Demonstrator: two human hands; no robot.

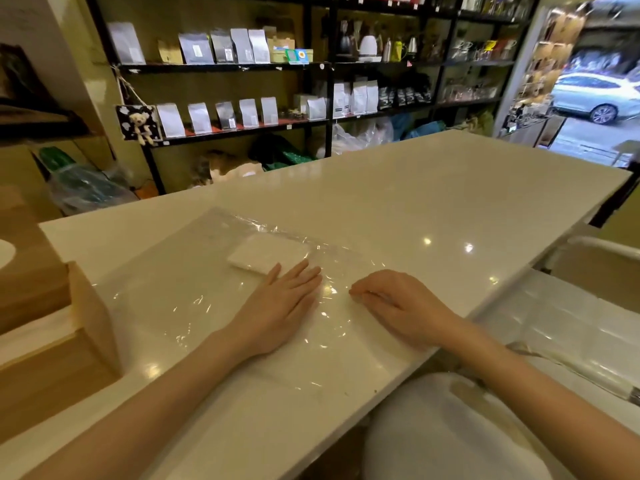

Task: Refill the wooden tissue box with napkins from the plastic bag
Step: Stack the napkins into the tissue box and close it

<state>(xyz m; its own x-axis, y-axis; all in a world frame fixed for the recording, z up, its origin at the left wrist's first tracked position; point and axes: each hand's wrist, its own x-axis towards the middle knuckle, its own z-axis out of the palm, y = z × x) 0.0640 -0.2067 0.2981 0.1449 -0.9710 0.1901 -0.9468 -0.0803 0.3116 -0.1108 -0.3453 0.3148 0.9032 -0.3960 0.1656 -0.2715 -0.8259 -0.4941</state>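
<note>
From the head camera, looking down, a long white bench [433,202] runs away toward dark shelves [311,67] stocked with pouches and kettles, and a street with a pale car [595,95] shows through the opening at far right. A clear plastic bag [194,289] lies spread flat on the bench, wrinkled and catching the ceiling lights. Inside it, toward the far side, sits a small white stack of napkins [268,254], lying flat. The left hand [280,306] rests palm down on the bag, fingers straight and together, the fingertips just beside the near edge of the napkins; its grip is fully open and holds nothing, only pressing the film flat. The right hand [401,303] sits just to the right of it on the bag's edge, knuckles up and fingers curled under; the fingertips seem pinched against the plastic, but whether they actually hold a fold of it I cannot tell. The two hands are near each other and not touching. At the left edge of the bench stands the wooden box [69,344], well apart from the napkins, only partly in view, with a white surface showing on top. A white chair [602,258] stands beside the bench at right.
</note>
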